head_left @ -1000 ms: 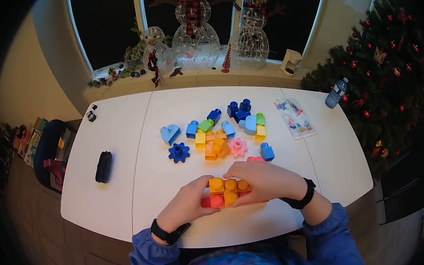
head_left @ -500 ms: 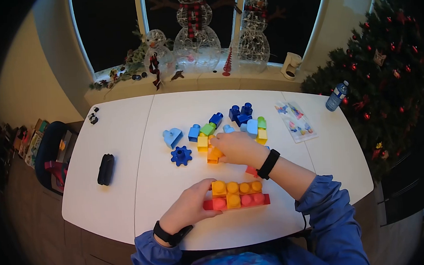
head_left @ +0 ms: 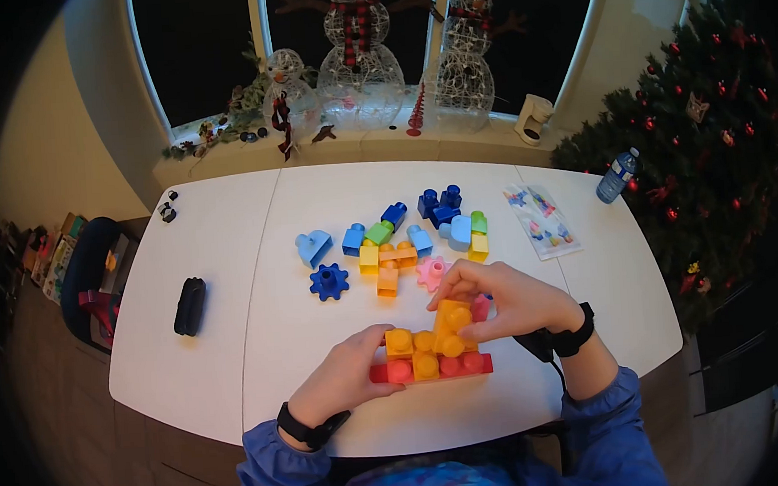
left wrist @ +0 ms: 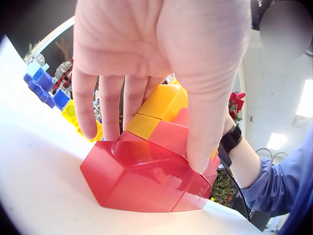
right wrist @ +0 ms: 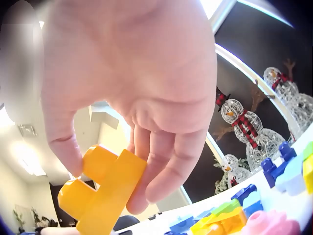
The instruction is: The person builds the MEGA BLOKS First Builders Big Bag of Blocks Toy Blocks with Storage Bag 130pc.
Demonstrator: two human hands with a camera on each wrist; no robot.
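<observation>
Left hand (head_left: 339,375): gripped, thumb in front and fingers behind, the left end of a red-and-orange studded plastic block assembly (head_left: 425,365), near the front edge of a white tabletop (head_left: 293,347). Right hand (head_left: 517,299): pinched an orange two-stud plastic block (head_left: 448,318) over the assembly's right half; contact could not be told. Beyond: one dark-blue gear-shaped plastic piece (head_left: 329,283), one pink gear-shaped piece (head_left: 430,274).
</observation>
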